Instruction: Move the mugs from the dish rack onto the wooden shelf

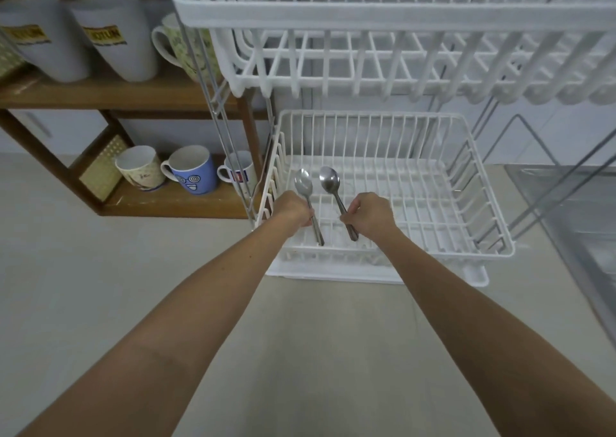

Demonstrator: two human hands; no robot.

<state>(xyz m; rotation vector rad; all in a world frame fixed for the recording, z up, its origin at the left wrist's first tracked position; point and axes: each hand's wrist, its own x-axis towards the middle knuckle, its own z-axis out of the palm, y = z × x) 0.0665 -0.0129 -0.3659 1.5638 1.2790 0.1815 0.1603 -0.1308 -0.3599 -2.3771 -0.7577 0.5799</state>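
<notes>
Forearms, two, bare, reaching from the lower edge across the pale grey bench (100, 270). White wire two-tier dish rack (493, 250): both tiers show no mugs. Brown wooden shelf (126, 95), left of the rack: upper board carries two tall grey tumblers (116, 36) and a cream patterned mug (186, 50); lower board carries a cream mug (141, 166), a blue spiral-print mug (191, 173) and a white mug (238, 173), this last partly behind the rack's wire leg. Left hand (293, 208), fingers clenched round a steel spoon (304, 183); right hand (368, 216), fingers clenched round a second steel spoon (330, 178), both over the lower tier. Judgement: mug transfer appears complete; only spoons remain.
</notes>
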